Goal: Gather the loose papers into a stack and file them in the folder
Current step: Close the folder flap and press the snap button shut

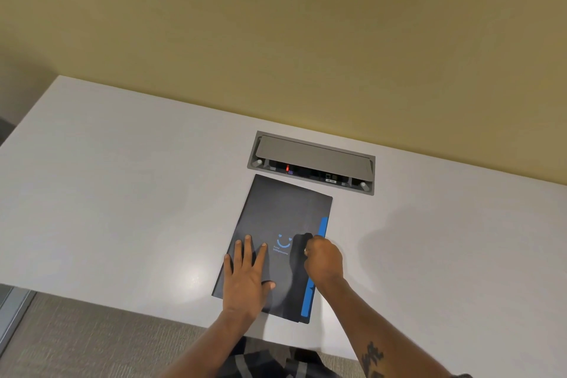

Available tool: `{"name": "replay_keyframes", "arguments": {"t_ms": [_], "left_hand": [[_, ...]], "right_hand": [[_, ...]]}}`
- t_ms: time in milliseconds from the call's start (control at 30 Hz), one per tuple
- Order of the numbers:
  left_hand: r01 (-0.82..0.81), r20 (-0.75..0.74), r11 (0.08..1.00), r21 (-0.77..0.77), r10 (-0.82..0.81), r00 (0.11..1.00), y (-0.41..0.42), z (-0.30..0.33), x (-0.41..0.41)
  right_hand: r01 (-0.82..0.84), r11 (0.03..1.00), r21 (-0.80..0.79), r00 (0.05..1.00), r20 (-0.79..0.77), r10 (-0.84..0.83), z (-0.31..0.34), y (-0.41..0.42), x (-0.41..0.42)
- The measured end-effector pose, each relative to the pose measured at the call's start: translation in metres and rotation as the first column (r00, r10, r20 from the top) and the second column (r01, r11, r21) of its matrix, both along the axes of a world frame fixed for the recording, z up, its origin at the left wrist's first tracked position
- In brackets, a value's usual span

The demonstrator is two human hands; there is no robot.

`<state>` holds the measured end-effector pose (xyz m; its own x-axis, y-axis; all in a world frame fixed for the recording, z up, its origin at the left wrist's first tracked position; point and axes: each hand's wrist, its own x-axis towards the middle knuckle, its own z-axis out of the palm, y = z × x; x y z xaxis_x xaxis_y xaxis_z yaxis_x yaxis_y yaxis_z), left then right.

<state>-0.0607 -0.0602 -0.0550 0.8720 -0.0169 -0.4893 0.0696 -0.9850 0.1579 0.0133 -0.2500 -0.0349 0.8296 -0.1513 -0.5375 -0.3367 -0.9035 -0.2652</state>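
A dark folder [285, 212] with a blue smile logo lies closed on the white table [122, 193], a blue strip showing along its right edge. My left hand [248, 276] rests flat on the folder's lower left part, fingers spread. At the folder's right edge, my right hand [322, 259] is closed around a small black tab or clasp. No loose papers are visible.
A grey cable box [313, 152] with a hinged lid is sunk into the table just behind the folder. A yellow wall rises behind the table. The table's near edge runs just below the folder, with carpet underneath.
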Motion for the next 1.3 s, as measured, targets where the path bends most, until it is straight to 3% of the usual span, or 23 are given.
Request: {"name": "replay_keyframes", "arguments": {"t_ms": [233,333,367,433,500,633,733,833,1133,1300], "left_hand": [[-0.01,-0.006,1.0,-0.023,0.009,1.0,0.0,-0.002,0.001],[-0.147,0.006,0.974,-0.17,0.151,0.989,0.003,0.003,0.004],[-0.259,0.004,0.92,-0.293,0.272,0.962,0.005,0.006,0.006],[-0.468,-0.034,0.706,-0.531,0.534,0.845,0.01,0.01,0.009],[-0.548,-0.039,0.559,-0.622,0.677,0.735,0.017,0.014,0.014],[-0.627,-0.055,0.445,-0.639,0.787,0.614,0.037,0.012,0.027],[-0.66,-0.083,0.433,-0.614,0.796,0.6,0.046,0.008,0.035],[-0.688,-0.125,0.406,-0.601,0.803,0.583,0.052,0.002,0.04],[-0.718,-0.219,0.135,-0.683,0.9,0.377,0.091,0.001,0.04],[-0.713,-0.169,0.105,-0.694,0.938,0.302,0.148,0.009,0.049]], "right_hand": [[0.022,0.999,0.027,1.0,0.01,-0.022,0.003,-0.001,0.0],[0.094,0.992,0.084,0.994,0.049,-0.098,0.007,-0.004,-0.007],[0.144,0.982,0.124,0.985,0.081,-0.154,0.007,-0.005,-0.01],[0.289,0.928,0.233,0.936,0.136,-0.326,0.008,-0.01,-0.018],[0.42,0.85,0.318,0.869,0.131,-0.478,0.008,-0.015,-0.023],[0.509,0.752,0.418,0.805,0.077,-0.588,0.008,-0.021,-0.026],[0.535,0.696,0.478,0.789,0.012,-0.615,0.01,-0.019,-0.026],[0.551,0.679,0.485,0.786,-0.028,-0.618,0.008,-0.016,-0.024],[0.526,0.659,0.538,0.813,-0.089,-0.576,0.012,0.03,-0.015],[0.484,0.636,0.601,0.848,-0.142,-0.511,0.017,0.081,0.004]]}}
